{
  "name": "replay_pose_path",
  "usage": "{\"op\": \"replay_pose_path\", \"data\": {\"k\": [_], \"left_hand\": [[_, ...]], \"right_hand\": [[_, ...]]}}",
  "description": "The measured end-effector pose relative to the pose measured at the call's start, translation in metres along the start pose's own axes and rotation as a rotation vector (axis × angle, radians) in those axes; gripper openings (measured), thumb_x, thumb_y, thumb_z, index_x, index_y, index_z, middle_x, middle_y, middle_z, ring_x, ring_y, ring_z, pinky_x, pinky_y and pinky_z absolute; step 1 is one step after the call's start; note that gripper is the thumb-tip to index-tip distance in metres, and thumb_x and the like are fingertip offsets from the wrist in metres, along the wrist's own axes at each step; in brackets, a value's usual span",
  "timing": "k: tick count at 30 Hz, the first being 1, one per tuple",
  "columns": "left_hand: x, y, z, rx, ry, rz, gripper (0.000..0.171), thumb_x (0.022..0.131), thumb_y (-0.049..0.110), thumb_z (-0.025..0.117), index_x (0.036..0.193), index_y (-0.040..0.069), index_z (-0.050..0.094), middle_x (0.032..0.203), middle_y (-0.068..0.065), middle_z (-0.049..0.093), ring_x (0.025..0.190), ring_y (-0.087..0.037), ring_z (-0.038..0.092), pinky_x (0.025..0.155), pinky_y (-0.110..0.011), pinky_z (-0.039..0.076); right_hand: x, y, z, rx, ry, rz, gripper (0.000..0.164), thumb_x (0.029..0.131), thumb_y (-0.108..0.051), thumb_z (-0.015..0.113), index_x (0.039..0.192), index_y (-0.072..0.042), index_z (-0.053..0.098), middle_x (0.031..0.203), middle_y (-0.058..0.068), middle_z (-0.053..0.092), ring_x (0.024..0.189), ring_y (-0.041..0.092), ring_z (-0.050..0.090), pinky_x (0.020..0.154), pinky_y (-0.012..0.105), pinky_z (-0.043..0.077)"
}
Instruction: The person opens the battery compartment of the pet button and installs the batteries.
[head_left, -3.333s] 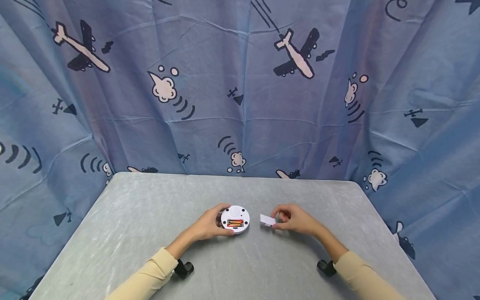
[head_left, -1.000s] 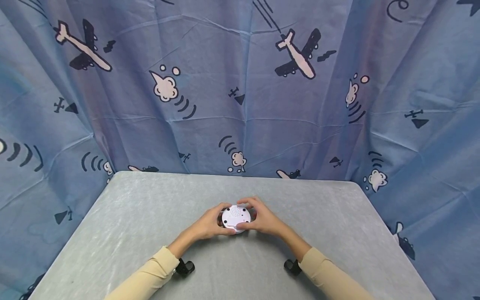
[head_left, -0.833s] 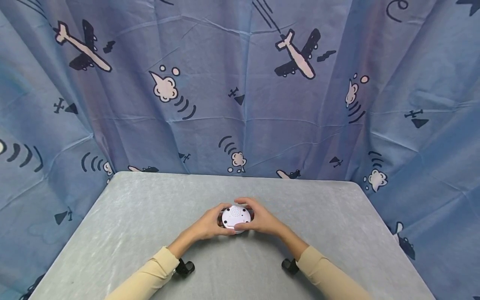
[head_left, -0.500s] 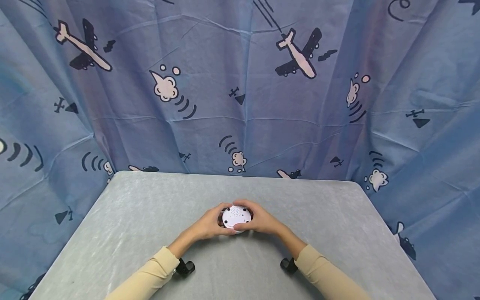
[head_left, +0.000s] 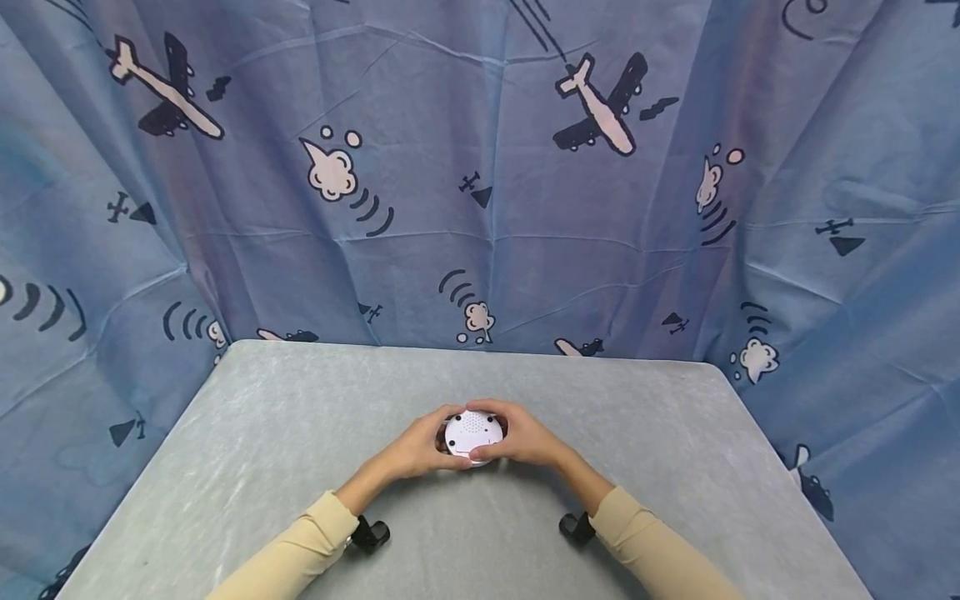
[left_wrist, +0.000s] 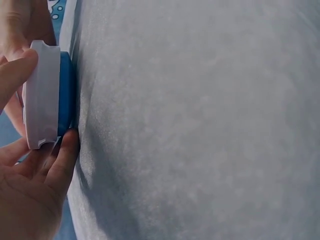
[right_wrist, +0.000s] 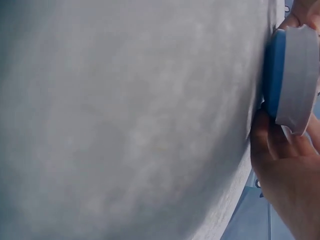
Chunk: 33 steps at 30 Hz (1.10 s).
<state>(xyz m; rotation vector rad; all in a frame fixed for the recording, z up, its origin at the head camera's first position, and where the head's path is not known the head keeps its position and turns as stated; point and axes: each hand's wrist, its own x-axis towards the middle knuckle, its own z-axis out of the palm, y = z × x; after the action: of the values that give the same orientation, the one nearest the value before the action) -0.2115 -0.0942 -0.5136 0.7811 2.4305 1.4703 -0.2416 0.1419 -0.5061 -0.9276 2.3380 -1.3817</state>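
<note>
A round white battery-powered device [head_left: 471,432] with a patch of speaker holes and dark round feet lies face down near the middle of the table. Both wrist views show its white body [left_wrist: 44,95] and the blue part [right_wrist: 274,75] beneath it, against the table. My left hand [head_left: 415,447] grips its left side, thumb in front and fingers behind. From the right, my right hand [head_left: 527,438] holds it too, with the thumb on the white battery cover [head_left: 474,451] near the front edge. No batteries show; the thumb hides part of the cover.
The table [head_left: 315,400] has a pale grey cloth-like surface. A blue curtain [head_left: 420,183] with printed airplanes hangs behind and on both sides. Black wrist cameras [head_left: 369,534] are strapped at both cuffs.
My right hand brought the small white cover left from beside the device onto its battery bay, covering the batteries. Its fingers then closed in on the device's far rim. My left hand kept its hold.
</note>
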Motion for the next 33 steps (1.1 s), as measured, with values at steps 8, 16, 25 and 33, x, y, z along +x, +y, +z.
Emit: {"op": "replay_pose_path", "data": {"k": [8,16,25,33], "left_hand": [[-0.001,0.002,0.000,0.011,0.004,0.026,0.080,0.081,0.017,0.089,0.144,-0.007,0.046,0.134,-0.019,0.057,0.110,-0.023,0.060,0.088,-0.033,0.052],[0.000,0.008,0.001,0.005,-0.023,0.003,0.081,0.083,0.020,0.088,0.146,-0.007,0.045,0.135,-0.019,0.058,0.111,-0.023,0.061,0.089,-0.033,0.052],[-0.001,0.005,0.001,-0.008,-0.013,0.004,0.079,0.083,0.018,0.088,0.145,-0.008,0.046,0.131,-0.018,0.059,0.108,-0.022,0.062,0.086,-0.031,0.053],[-0.001,0.003,0.003,-0.126,-0.004,-0.017,0.087,0.079,0.011,0.090,0.148,-0.008,0.039,0.136,-0.021,0.054,0.118,-0.029,0.060,0.088,-0.030,0.054]], "right_hand": [[0.004,0.001,-0.002,0.100,0.053,0.029,0.053,0.086,-0.005,0.082,0.133,0.005,0.060,0.129,0.017,0.063,0.113,0.030,0.061,0.090,0.033,0.052],[-0.006,0.004,-0.006,0.147,-0.041,-0.010,0.058,0.089,-0.004,0.079,0.140,0.008,0.054,0.132,0.020,0.060,0.106,0.029,0.063,0.083,0.029,0.054],[-0.010,0.002,-0.007,0.086,-0.119,0.023,0.087,0.077,-0.013,0.092,0.150,-0.003,0.046,0.144,0.010,0.052,0.126,0.025,0.051,0.103,0.037,0.042],[-0.010,0.001,-0.004,0.083,-0.080,-0.008,0.082,0.078,-0.008,0.090,0.147,0.004,0.047,0.140,0.015,0.054,0.123,0.030,0.052,0.101,0.036,0.043]]}}
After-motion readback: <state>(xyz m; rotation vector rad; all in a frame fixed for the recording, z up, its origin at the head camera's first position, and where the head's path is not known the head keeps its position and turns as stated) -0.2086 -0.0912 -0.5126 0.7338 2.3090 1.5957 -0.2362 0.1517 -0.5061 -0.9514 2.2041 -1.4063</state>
